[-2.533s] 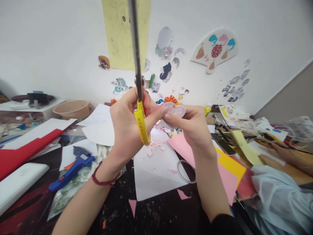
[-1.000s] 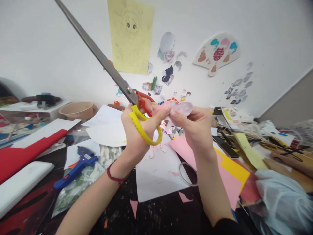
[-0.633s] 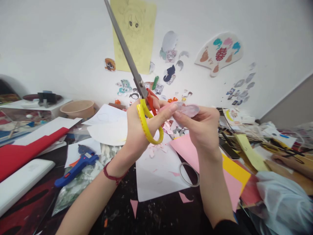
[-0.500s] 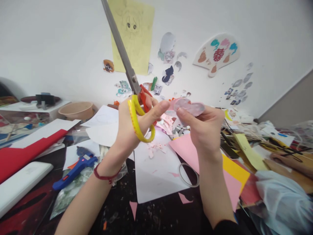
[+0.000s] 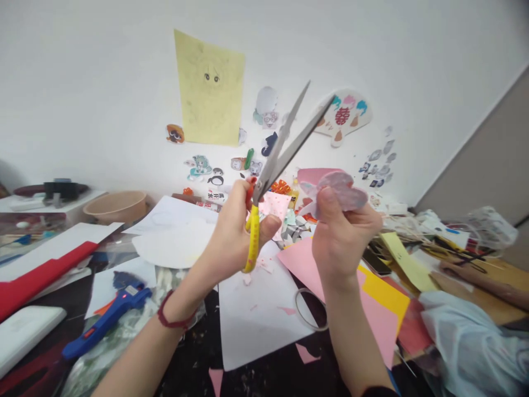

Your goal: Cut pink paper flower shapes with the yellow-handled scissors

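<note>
My left hand (image 5: 235, 229) is wrapped round the yellow and red handles of a pair of scissors (image 5: 270, 165). The blades stand parted and point up and to the right, clear of the paper. Between the thumb and fingers of my right hand (image 5: 341, 237) is a pink paper cutout (image 5: 343, 190) with rounded lobes and a greyish, shiny face. Pink paper (image 5: 318, 175) shows behind it. Below my hands lies a white sheet (image 5: 264, 331) with small pink scraps on it.
A blue glue gun (image 5: 109, 320) and a white power bank-like block (image 5: 31, 333) lie at left. A tape ring (image 5: 311, 310) and pink sheet (image 5: 378, 325) lie by my right forearm. A co-worker's arm (image 5: 483, 284) rests at far right. A beige bowl (image 5: 115, 207) stands behind.
The scissors have swung from pointing up-left to up-right, and their blades have opened. My right hand still holds the cutout, now turned more to face me. The view has shifted slightly.
</note>
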A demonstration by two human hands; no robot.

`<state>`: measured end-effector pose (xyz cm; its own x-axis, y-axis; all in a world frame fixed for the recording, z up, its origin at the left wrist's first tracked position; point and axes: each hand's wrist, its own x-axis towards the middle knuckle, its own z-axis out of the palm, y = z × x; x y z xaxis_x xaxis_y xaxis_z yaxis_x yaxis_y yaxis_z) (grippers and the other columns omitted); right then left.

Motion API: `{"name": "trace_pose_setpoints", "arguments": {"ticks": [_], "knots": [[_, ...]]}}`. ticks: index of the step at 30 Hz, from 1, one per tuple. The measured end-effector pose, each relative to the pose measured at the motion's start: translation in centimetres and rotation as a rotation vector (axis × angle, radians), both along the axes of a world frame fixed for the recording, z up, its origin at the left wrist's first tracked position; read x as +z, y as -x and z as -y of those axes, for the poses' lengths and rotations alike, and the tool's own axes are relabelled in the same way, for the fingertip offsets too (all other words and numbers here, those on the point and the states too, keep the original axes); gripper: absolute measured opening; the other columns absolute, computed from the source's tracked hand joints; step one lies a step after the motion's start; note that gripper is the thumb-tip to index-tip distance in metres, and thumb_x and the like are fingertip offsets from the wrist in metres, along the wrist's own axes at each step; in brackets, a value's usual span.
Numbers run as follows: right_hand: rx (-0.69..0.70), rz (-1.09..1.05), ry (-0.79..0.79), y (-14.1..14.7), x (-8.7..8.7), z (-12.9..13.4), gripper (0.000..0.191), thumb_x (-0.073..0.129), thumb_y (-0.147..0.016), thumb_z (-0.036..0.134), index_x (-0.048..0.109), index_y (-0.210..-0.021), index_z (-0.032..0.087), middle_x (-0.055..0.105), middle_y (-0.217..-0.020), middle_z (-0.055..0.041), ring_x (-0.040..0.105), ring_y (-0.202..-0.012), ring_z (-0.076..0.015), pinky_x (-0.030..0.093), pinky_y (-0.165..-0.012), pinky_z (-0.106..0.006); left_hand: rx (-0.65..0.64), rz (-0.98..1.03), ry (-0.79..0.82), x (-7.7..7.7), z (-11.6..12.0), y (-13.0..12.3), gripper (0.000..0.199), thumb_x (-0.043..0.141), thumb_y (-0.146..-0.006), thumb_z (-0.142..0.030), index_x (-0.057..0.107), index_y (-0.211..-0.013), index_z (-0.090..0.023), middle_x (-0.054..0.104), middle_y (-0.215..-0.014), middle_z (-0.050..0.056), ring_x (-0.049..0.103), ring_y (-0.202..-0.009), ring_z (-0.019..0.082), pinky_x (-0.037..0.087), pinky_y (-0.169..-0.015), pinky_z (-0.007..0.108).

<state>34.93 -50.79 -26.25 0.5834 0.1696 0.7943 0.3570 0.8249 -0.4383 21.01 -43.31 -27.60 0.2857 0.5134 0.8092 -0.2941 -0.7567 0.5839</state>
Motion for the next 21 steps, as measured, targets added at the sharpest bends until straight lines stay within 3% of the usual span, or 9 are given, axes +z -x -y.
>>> {"name": "trace_pose_setpoints", "arguments": {"ticks": [2, 6, 11, 21], "knots": [[0.003, -0.053, -0.034, 0.2, -0.1, -0.1, 0.016, 0.083, -0.077, 0.033, 0.07, -0.07, 0.026, 0.061, -0.07, 0.0027, 0.059, -0.062, -0.0147, 0.051, -0.062, -0.034, -0.027, -0.11, 0.036, -0.5, 0.9, -0.7, 0.047, 0.06, -0.087, -0.067, 0.049, -0.095, -0.022, 0.047, -0.077, 0.0, 0.042, -0.065, 0.015, 0.035, -0.056, 0.03], [0.012, -0.094, -0.075, 0.4, -0.1, -0.2, 0.02, 0.082, -0.078, 0.034, 0.067, -0.069, 0.025, 0.059, -0.073, 0.0017, 0.06, -0.065, -0.0158, 0.052, -0.067, -0.037, -0.006, -0.245, 0.074, -0.8, 2.3, -1.4, 0.042, 0.056, -0.091, -0.062, 0.043, -0.095, -0.023, 0.041, -0.073, -0.003, 0.038, -0.059, 0.013, 0.032, -0.054, 0.03], [-0.048, -0.058, -0.034, 0.5, -0.1, -0.1, 0.02, 0.077, -0.082, 0.036, 0.064, -0.072, 0.025, 0.059, -0.076, -0.0009, 0.062, -0.07, -0.0185, 0.052, -0.066, -0.036, -0.018, -0.285, 0.091, -0.8, 2.7, -1.5, 0.039, 0.056, -0.092, -0.059, 0.04, -0.094, -0.023, 0.043, -0.073, -0.004, 0.038, -0.059, 0.013, 0.032, -0.055, 0.031], [0.055, -0.066, -0.073, 0.8, -0.1, -0.3, 0.013, 0.078, -0.08, 0.029, 0.068, -0.072, 0.028, 0.061, -0.075, 0.0008, 0.066, -0.079, -0.0178, 0.055, -0.076, -0.036, -0.012, -0.289, 0.118, -0.5, 3.0, -1.4, 0.035, 0.057, -0.091, -0.055, 0.044, -0.095, -0.023, 0.047, -0.075, -0.002, 0.047, -0.068, 0.016, 0.034, -0.058, 0.031]]}}
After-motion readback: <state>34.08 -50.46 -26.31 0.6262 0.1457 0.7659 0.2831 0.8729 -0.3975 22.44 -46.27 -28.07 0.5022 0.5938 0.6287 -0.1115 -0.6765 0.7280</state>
